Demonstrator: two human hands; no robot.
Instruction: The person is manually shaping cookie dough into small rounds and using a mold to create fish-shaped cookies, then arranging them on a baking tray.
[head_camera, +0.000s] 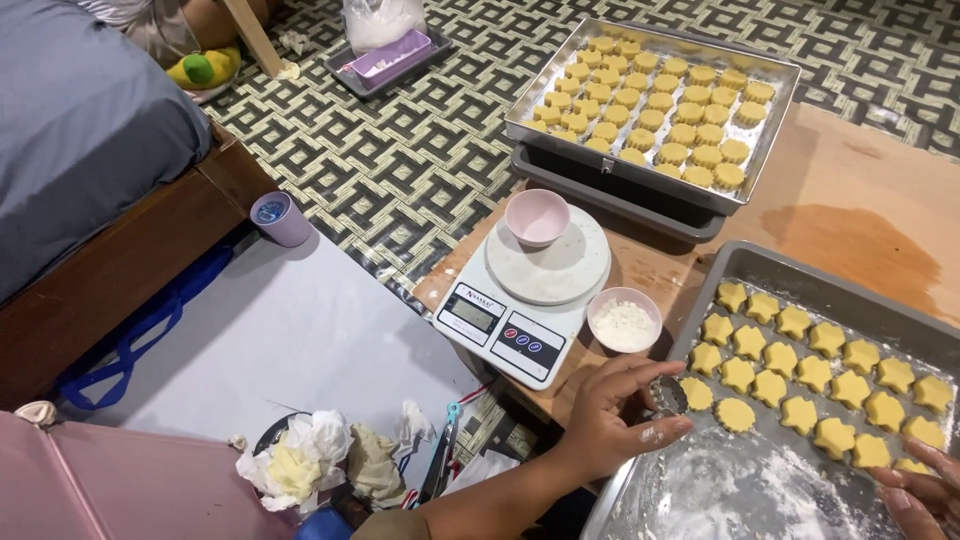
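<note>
Our left hand (612, 415) pinches a metal cutter (668, 396) at the tray's (700, 300) left edge, beside the dough stars (800, 375); our right hand's (925, 490) grip we can't tell.

Matt grey metal tray (700, 320), floured and dusty under my left hand (612, 415). Small metal cutter (670, 396), dull shine. Dough stars (790, 375) smooth, matt yellow. Glossy plastic scale (525, 300). Bare wood board (860, 210).
</note>
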